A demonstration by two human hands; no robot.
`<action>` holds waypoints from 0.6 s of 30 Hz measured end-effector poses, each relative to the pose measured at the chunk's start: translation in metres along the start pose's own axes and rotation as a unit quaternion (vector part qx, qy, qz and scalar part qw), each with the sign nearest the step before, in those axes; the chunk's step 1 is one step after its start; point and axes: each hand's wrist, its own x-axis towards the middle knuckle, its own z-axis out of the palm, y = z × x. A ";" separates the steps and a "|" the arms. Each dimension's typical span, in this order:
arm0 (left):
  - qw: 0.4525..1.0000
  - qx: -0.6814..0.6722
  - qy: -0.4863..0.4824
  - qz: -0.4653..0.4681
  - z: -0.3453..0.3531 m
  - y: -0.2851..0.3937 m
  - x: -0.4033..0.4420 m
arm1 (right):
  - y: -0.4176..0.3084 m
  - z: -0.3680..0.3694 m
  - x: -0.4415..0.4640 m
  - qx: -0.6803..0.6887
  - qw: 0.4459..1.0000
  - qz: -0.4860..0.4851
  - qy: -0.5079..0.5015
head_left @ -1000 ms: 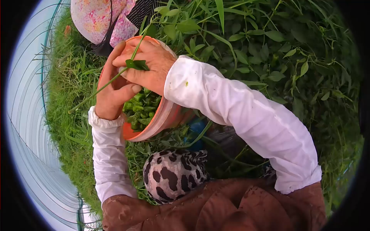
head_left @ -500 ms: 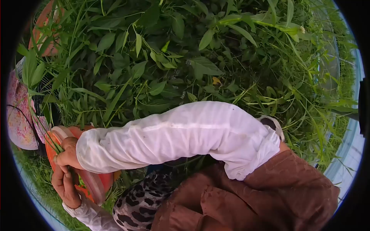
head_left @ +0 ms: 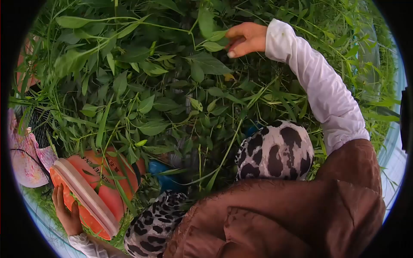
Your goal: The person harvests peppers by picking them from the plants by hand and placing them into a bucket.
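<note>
My right hand [head_left: 247, 39] reaches into the leafy plants [head_left: 150, 103] at the upper middle. Its fingers are bent and the thumb stands apart below them. The tips are beside or touching a green leaf [head_left: 214, 46]; nothing is plainly gripped. At the lower left, my left hand [head_left: 69, 211] lies at the mouth of an orange bucket [head_left: 109, 180], with fingers stretched out and the thumb apart. The bucket has a pale rim [head_left: 88, 200] and dark lettering. Some green pieces show at its mouth, partly hidden by the hand.
Tall grass and leaves surround me. My leopard-print knees [head_left: 275, 150] and brown apron [head_left: 275, 219] fill the lower part. A pink floral cloth [head_left: 28, 161] is at the left edge. Pale blue plastic sheeting [head_left: 389, 161] runs along the right.
My right hand has moved from beside my left hand at the bucket to the plants at upper right. The thin green stems it held are no longer in it. My left hand has shifted slightly.
</note>
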 end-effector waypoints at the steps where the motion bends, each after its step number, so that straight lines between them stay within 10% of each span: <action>1: 0.994 0.097 0.034 0.030 -0.001 0.012 0.010 | 0.016 -0.006 -0.016 -0.077 0.992 0.083 0.053; 5: 0.990 -0.063 0.037 0.121 0.016 0.115 0.086 | 0.063 0.032 -0.023 0.155 0.964 0.124 0.178; 9: 0.916 -0.259 -0.103 0.288 0.119 0.258 0.152 | 0.057 0.143 0.009 0.020 0.996 0.045 0.070; 11: 0.944 -0.219 -0.058 0.239 0.207 0.289 0.166 | 0.054 0.207 0.009 -0.060 0.984 -0.062 0.154; 14: 0.987 -0.091 -0.074 0.111 0.277 0.327 0.185 | 0.084 0.278 0.016 -0.182 0.982 -0.050 0.011; 18: 0.996 -0.004 -0.090 0.013 0.320 0.329 0.200 | 0.052 0.205 -0.025 0.016 0.986 -0.167 0.008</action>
